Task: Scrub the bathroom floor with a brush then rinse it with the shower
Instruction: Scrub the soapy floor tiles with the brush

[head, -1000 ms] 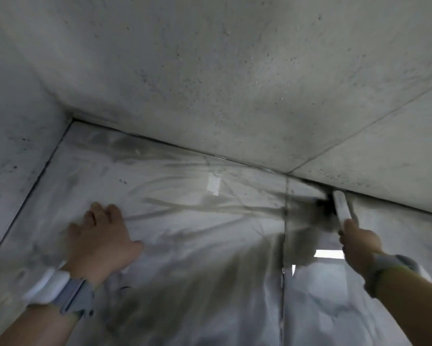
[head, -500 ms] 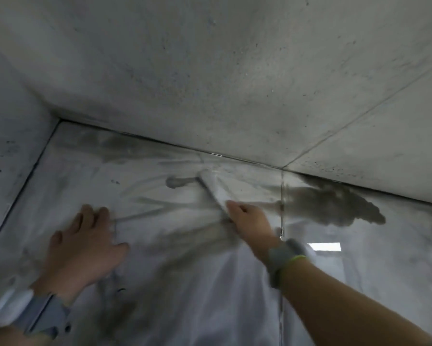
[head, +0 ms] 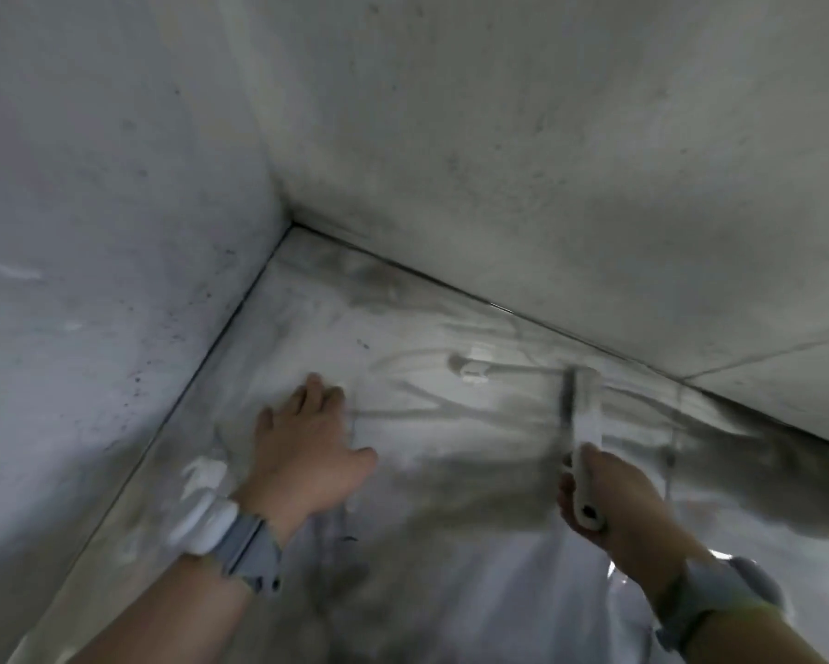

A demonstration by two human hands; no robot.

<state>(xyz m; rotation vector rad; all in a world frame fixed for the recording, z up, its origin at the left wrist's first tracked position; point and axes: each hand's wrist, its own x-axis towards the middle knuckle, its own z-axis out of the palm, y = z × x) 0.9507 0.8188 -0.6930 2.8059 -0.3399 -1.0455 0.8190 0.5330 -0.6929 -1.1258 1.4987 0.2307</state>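
The floor (head: 307, 328) fills the lower half of the frame, running up into a corner just left of centre where two walls meet: one wall (head: 91, 208) takes the left side, the other (head: 570, 136) spans the top and right. Left hand (head: 302, 452) lies flat on the floor at lower centre-left. Right hand (head: 609, 500) sits at lower right, holding the brush (head: 585, 414), which reaches up from it onto the floor near the right wall's base.
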